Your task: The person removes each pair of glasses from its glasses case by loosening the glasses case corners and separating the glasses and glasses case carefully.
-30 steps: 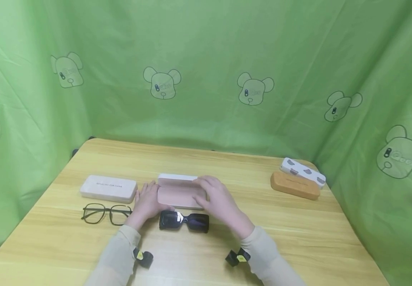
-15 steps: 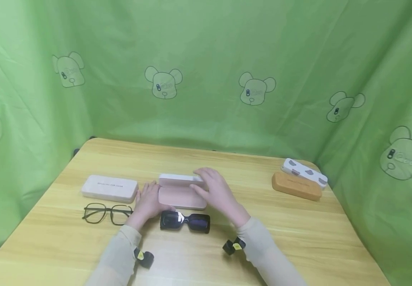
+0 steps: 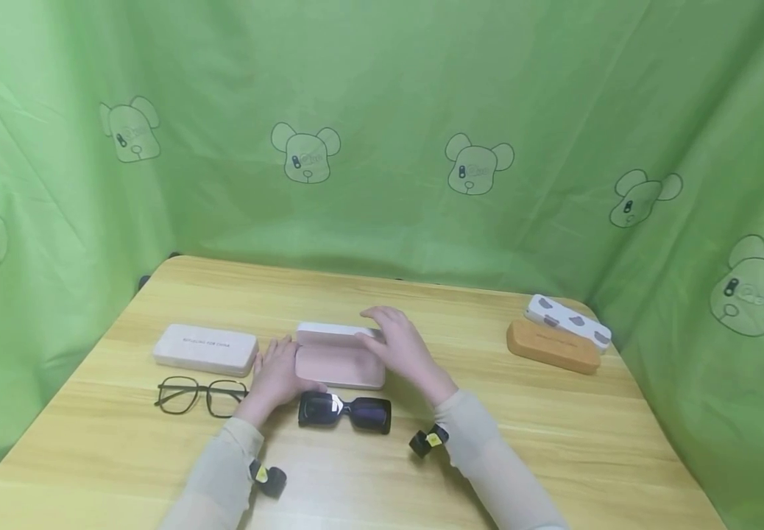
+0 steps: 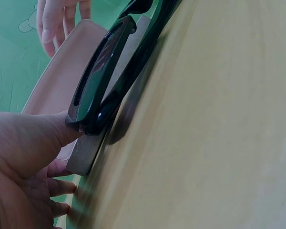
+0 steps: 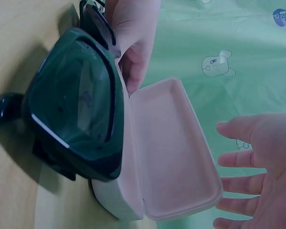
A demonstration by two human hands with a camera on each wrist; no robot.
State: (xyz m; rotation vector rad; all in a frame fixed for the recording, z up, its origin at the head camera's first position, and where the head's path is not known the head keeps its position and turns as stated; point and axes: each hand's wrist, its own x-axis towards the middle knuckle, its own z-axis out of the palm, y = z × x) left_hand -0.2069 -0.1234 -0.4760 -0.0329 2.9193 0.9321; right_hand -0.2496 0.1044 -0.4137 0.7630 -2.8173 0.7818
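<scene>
an open oblong white glasses case with pink lining (image 3: 340, 368), lid (image 3: 329, 336) raised, on the pale wooden table (image 3: 541, 442).
the left hand (image 3: 277, 374) rests at its left end, fingers loosely extended; the right hand (image 3: 405, 351) is spread by the lid, gripping nothing. right in front lie chunky black rectangular sunglasses (image 3: 347, 408); over to the left, thin black-framed eyeglasses (image 3: 203, 388) and a closed white oblong case (image 3: 205, 349).

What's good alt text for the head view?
A person's left hand and right hand flank an open pink-lined glasses case behind black sunglasses on a wooden table. A pale closed case and black-framed eyeglasses lie left; an orange case and patterned case, right.
</scene>
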